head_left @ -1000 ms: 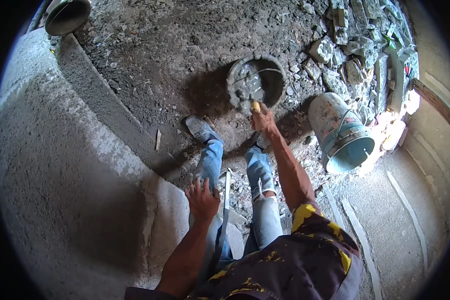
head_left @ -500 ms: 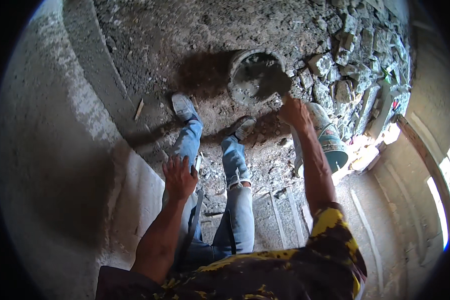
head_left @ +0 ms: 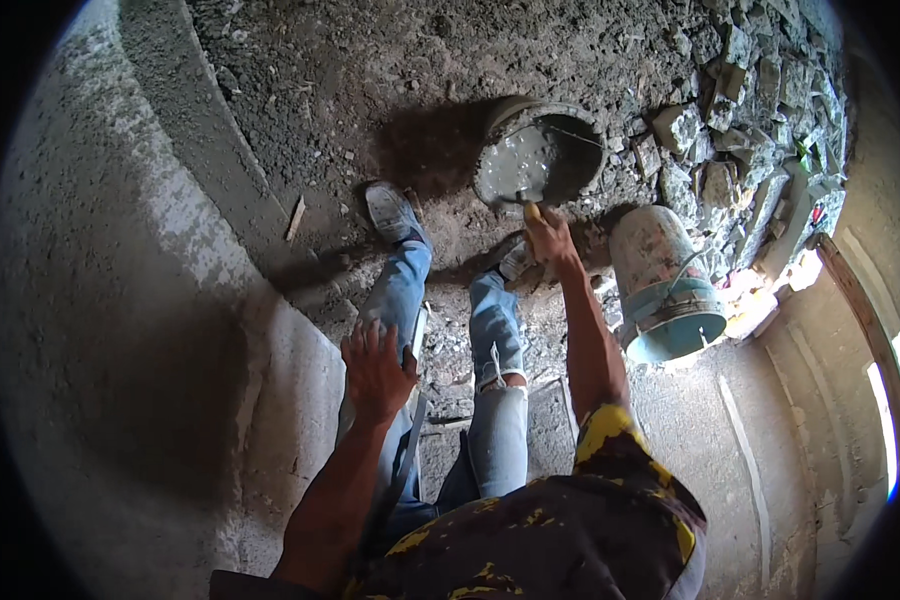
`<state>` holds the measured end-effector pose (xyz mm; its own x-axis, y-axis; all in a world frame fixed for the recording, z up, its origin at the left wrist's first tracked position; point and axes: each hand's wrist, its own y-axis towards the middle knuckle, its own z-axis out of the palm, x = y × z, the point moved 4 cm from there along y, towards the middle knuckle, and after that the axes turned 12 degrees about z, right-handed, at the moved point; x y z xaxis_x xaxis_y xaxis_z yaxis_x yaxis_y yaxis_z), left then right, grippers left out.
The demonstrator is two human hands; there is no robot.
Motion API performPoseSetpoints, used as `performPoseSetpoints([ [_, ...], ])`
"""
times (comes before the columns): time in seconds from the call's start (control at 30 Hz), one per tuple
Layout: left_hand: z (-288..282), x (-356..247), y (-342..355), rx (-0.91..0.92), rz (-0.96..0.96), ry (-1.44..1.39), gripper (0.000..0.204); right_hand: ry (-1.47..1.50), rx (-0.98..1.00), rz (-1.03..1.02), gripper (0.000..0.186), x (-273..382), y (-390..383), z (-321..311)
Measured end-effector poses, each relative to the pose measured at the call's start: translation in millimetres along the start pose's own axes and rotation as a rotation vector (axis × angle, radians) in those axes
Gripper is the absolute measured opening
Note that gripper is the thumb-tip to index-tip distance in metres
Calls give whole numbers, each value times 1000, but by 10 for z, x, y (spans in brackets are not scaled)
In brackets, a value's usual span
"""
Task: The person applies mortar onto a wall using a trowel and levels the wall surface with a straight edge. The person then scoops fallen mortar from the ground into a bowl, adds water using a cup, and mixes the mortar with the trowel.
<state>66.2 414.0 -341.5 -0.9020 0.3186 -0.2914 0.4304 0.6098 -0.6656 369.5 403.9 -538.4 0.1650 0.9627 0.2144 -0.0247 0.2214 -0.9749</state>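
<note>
Looking down in the head view, the right hand (head_left: pixel 550 238) is stretched forward, its grip closed around the yellowish handle of a trowel (head_left: pixel 532 210) whose blade reaches away from the person into the round dark pan of wet grey mortar (head_left: pixel 530 160) on the dirt floor (head_left: pixel 310 80). The trowel's long axis runs from the hand straight ahead into the pan. The pan lies directly beyond the right hand, far from the left hand (head_left: pixel 375 368), which rests open, fingers spread, on the left knee beside the curved plastered wall (head_left: pixel 120 330). A tipped grey bucket with a blue band (head_left: pixel 665 290) lies just right of the right forearm, near rubble (head_left: pixel 730 110)
</note>
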Motion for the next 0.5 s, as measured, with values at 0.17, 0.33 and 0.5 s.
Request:
performPoseSetpoints([
  [0.17,-8,-75,73,-41,44,42,41,295,-94,92,24,42,-64,75],
  [0.33,36,-148,32,-29,59,87,42,801,130,62,19,-33,-72,166],
  [0.5,81,-236,43,-46,19,111,42,1283,452,58,23,303,127,114],
])
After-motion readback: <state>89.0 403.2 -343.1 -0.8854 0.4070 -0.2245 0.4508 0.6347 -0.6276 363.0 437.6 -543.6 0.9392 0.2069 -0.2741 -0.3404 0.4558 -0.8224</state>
